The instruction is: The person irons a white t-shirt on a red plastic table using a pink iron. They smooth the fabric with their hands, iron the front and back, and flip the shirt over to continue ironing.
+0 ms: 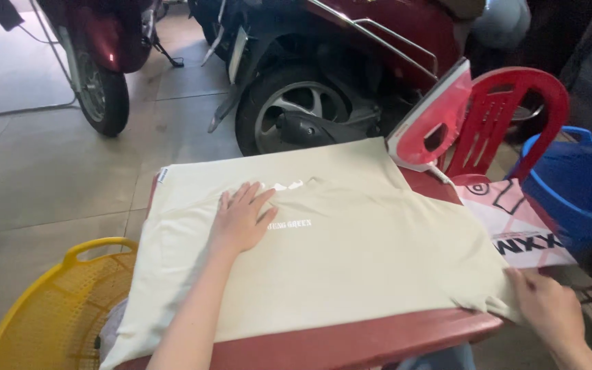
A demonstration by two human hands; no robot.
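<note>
Here my left hand lies flat, grip spread, on the soft cream shirt covering the red tabletop, its long axis running sideways. My right hand pinches its corner. Beyond it a red-and-white iron stands upright; a yellow mesh basket sits left.

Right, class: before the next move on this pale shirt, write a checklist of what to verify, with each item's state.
1. Left hand flat on the pale shirt: ok.
2. Right hand at the shirt's right edge: ok.
3. Shirt fully on the red board: not ok, left side overhangs.
4. Iron upright, off the cloth: ok.
5. Iron hot: cannot tell.
</note>
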